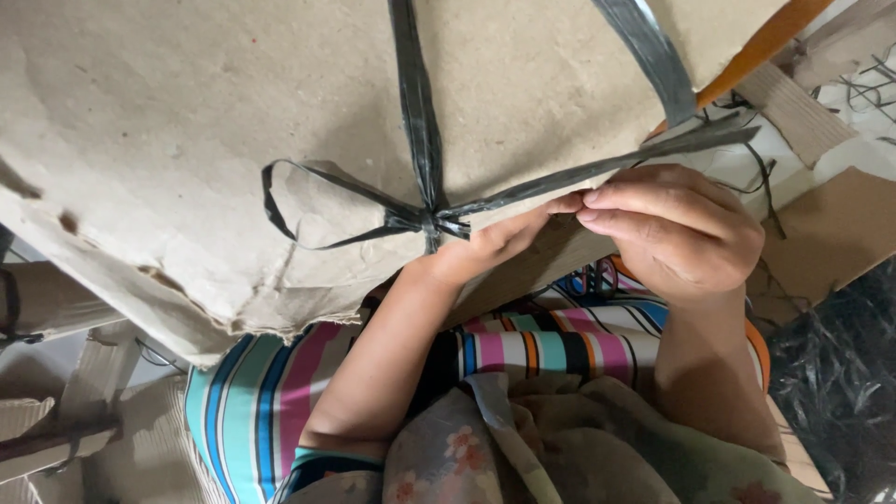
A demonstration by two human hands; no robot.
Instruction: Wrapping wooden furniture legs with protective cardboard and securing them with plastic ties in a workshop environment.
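Strap ends pinched over a brown paper bundle.

A black plastic strap (417,103) is run down the top face of a large brown paper-wrapped bundle (187,121) and is knotted (429,222) near the bundle's near edge — a loose loop (280,210) is left lying toward the left. From the knot a flat tail (597,166) is drawn out toward the right edge. The right hand (677,229) is closed over this tail, fingers curled and thumb pressed against it. The left hand (490,245) is stretched flat beside it, fingertips meeting those of the right hand and touching the strap just past the knot — whether it is gripped there cannot be told. A striped garment (523,353) is seen below the bundle's near edge.
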